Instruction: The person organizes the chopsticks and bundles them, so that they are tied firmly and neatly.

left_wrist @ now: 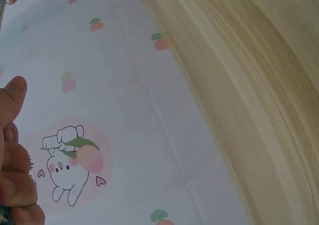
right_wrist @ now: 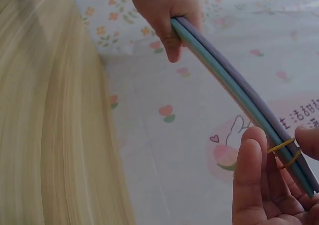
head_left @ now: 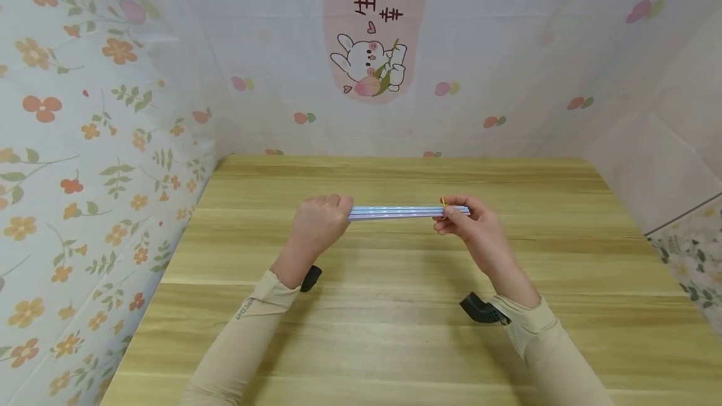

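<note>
A bundle of slim light-blue and lilac chopsticks (head_left: 397,212) is held level above the table, stretched between both hands. My left hand (head_left: 321,221) grips its left end in a fist that hides that end. Near the other end, a yellow rubber band (right_wrist: 281,146) loops around the sticks. My right hand (head_left: 476,227) has its thumb and fingers at the band and the sticks, pinching there. In the left wrist view the curled fingers (left_wrist: 17,175) of the left hand show at the edge, and most of the bundle is out of frame.
Below the hands lies a wood-grain table (head_left: 389,343). A white cloth (head_left: 271,55) with a printed rabbit hangs behind it, and a floral cloth (head_left: 84,174) hangs at the left. Dark wrist-worn devices (head_left: 479,309) stick out beside both sleeves.
</note>
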Available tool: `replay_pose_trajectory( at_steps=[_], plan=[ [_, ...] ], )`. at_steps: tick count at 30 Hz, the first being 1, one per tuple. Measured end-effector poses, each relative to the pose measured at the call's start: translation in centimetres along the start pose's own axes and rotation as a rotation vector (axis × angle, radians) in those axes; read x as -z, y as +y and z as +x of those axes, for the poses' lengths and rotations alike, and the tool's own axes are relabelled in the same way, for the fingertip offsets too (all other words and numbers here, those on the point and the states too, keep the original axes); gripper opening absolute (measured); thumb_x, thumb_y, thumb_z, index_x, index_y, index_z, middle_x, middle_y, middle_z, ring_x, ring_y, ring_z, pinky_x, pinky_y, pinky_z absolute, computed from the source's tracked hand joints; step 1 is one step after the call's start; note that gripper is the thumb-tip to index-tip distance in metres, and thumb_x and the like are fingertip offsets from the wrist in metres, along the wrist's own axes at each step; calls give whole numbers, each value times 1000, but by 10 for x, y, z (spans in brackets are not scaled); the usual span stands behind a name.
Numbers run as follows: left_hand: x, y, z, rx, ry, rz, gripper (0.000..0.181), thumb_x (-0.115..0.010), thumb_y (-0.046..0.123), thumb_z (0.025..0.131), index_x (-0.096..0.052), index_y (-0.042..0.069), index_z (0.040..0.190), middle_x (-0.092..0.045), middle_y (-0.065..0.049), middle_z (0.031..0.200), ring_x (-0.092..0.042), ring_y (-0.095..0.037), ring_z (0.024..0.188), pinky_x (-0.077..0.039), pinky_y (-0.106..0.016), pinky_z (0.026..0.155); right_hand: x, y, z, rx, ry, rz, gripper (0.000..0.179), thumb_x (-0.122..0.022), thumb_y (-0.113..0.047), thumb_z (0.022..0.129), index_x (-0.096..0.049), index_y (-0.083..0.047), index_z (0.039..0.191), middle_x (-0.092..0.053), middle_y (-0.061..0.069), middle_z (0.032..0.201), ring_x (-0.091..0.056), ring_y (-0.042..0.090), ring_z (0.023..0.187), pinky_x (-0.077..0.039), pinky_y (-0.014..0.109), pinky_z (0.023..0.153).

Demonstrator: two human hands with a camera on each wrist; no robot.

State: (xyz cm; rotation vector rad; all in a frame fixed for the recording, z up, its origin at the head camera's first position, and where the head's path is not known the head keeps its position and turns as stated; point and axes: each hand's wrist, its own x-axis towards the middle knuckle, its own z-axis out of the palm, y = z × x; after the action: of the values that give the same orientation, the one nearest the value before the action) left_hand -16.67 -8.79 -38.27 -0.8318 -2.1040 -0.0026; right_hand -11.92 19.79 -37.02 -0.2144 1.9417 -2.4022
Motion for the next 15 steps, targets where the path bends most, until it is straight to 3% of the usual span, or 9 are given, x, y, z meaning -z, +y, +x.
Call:
replay_pose_trajectory(
  at_steps=[8,15],
  plan=[
    [-2,0,-2,21,-14,-6,34,-67,4,83,-44,11,58,-34,3,45,-16,-6,46,-12,-20,44,1,6,0,15,-49,7,16,-55,0,94,-50,-7,107,-71,1,87,-70,10,74,-56,24,72],
    [-1,-1,-1,38,-13,9,30,-66,3,83,-48,10,60,-39,2,45,-17,-7,45,-13,-20,43,4,9,-5,23,-82,-28,19,-52,-5,97,-44,-10,113,-70,0,94,-68,11,80,-55,24,77]
  ],
)
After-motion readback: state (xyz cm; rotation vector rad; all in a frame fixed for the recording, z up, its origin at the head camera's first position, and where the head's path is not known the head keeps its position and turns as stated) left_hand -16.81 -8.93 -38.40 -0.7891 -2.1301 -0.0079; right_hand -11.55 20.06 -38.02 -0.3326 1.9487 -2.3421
